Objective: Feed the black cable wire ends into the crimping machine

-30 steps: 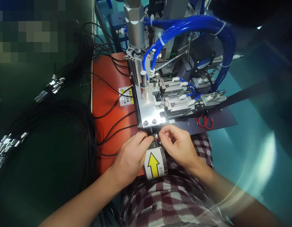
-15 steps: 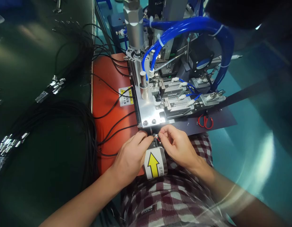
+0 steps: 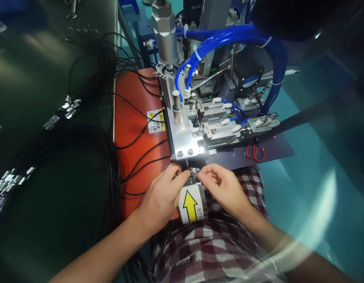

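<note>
My left hand is closed at the near edge of the machine, thumb and fingers pinched on the end of a black cable that runs in from the left. Thin coloured wires fan out past the left thumb tip. On their other side, the thumb and forefinger of my right hand are closed on the wire tips. Both hands meet over a small black fixture in front of the machine's metal plate. The fingers partly hide the cable end.
Below the fixture is a label with a yellow arrow. Red-handled scissors lie on the dark plate at right. Cylinders with blue air hoses rise ahead. Black cables cross the orange surface and the green table at left.
The coloured wires look more spread apart between my fingertips. My right hand has shifted slightly, its fingers still pinched. My left hand stays almost in place, and the view has moved a little.
</note>
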`<move>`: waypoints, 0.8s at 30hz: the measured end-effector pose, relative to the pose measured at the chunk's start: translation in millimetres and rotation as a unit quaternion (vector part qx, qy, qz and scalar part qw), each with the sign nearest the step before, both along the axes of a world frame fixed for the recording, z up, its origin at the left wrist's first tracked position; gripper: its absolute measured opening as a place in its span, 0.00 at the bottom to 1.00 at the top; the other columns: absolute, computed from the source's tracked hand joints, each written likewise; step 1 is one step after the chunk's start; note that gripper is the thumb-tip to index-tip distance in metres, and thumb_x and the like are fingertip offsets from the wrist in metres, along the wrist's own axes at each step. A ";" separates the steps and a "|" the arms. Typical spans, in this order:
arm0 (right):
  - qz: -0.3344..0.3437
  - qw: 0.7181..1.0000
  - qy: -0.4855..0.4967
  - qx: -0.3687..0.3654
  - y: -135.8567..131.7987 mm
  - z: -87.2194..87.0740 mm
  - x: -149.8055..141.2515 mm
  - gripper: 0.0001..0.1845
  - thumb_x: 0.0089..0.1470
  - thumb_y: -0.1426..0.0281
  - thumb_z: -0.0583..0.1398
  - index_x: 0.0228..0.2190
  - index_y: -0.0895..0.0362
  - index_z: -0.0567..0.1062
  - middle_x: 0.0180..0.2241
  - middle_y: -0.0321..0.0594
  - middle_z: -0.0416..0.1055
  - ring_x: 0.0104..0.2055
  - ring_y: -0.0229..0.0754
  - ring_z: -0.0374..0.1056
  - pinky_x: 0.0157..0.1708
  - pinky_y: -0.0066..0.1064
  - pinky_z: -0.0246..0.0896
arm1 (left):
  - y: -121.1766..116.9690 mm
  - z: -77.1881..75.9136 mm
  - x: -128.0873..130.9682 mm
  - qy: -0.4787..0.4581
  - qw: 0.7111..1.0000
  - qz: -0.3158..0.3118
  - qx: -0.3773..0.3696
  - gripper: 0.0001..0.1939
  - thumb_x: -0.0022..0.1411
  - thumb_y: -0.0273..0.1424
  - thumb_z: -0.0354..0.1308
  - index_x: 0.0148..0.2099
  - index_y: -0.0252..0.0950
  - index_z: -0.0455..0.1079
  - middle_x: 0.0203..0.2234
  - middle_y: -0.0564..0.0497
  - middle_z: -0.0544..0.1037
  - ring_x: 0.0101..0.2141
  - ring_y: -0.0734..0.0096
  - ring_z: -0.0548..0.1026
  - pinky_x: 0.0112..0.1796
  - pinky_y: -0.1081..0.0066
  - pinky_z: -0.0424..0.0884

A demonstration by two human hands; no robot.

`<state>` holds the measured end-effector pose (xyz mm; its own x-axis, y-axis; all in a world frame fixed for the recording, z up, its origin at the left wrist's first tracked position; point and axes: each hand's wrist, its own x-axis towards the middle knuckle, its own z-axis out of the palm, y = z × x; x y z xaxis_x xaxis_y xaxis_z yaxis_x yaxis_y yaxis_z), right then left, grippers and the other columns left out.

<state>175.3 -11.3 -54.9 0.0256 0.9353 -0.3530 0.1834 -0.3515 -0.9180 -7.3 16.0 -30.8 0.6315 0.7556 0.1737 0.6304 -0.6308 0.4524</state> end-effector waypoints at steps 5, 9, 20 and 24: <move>0.012 0.997 -0.071 0.042 -2.3 4.6 -4.4 0.08 0.56 0.66 0.57 0.29 0.56 0.71 0.19 0.30 0.60 0.21 0.35 0.55 0.21 0.27 0.50 | -0.1 -1.9 0.3 -0.002 1.000 0.005 0.009 0.15 0.64 0.21 0.45 0.46 0.31 0.70 0.34 0.45 0.71 0.33 0.67 0.73 0.31 0.72 0.72; 0.058 0.981 -0.143 0.114 2.6 8.0 0.6 0.07 0.58 0.69 0.55 0.29 0.56 0.70 0.21 0.32 0.63 0.23 0.36 0.58 0.23 0.27 0.51 | 0.3 -2.4 0.2 -0.005 1.000 0.005 0.017 0.15 0.64 0.21 0.44 0.47 0.31 0.70 0.34 0.45 0.71 0.33 0.68 0.72 0.31 0.72 0.72; 0.065 0.992 -0.079 0.077 8.5 0.0 5.5 0.08 0.59 0.67 0.54 0.28 0.56 0.69 0.21 0.31 0.62 0.23 0.35 0.57 0.23 0.27 0.52 | -0.7 -1.5 0.4 -0.002 1.000 0.004 0.000 0.16 0.64 0.20 0.44 0.47 0.32 0.70 0.35 0.46 0.68 0.33 0.68 0.71 0.32 0.72 0.72; 0.035 0.998 0.045 -0.003 9.6 -6.2 5.8 0.13 0.57 0.60 0.56 0.27 0.56 0.68 0.19 0.29 0.60 0.18 0.34 0.56 0.18 0.27 0.51 | -1.4 -0.6 0.4 0.017 1.000 0.007 0.025 0.18 0.62 0.19 0.44 0.49 0.31 0.70 0.35 0.45 0.67 0.34 0.66 0.69 0.32 0.70 0.71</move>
<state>181.1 -1.8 -61.1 -0.0725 0.9315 -0.3566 0.1246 -0.3462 -0.9298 -6.9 14.6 -31.4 0.6268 0.7556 0.1903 0.6540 -0.6429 0.3986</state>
